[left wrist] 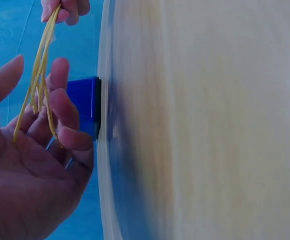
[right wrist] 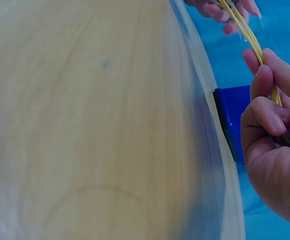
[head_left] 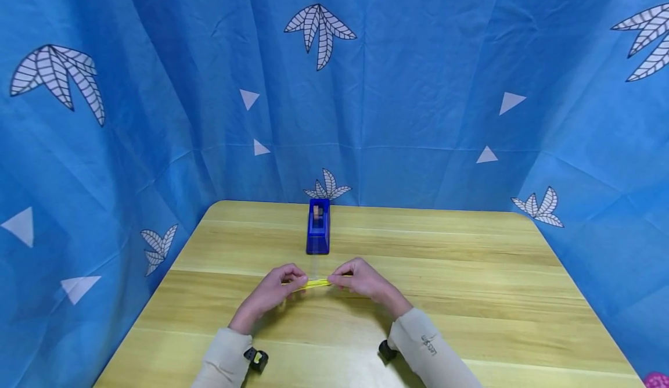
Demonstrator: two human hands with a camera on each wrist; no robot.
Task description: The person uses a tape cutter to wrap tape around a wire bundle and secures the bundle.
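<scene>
A bundle of thin yellow strands (head_left: 317, 283) stretches between two hands above the table. My right hand (head_left: 364, 279) pinches one end between thumb and fingers, and in the right wrist view the strands run on into the palm. Around the other end is my left hand (head_left: 278, 288). Its fingers are loosely bent, and in the left wrist view the thumb stands apart from them while the strands (left wrist: 40, 65) fan out before the palm. A clear strip of tape (head_left: 315, 267) reaches from the blue tape dispenser (head_left: 318, 244) toward the bundle's middle; its exact contact is hard to see.
The dispenser stands on the wooden table (head_left: 444, 272) near its back edge, beyond both hands. Behind the table hangs a blue patterned curtain (head_left: 418, 86), which also runs along both sides. A dark wrist camera (head_left: 256, 359) sits at the left sleeve, another (head_left: 387, 351) at the right.
</scene>
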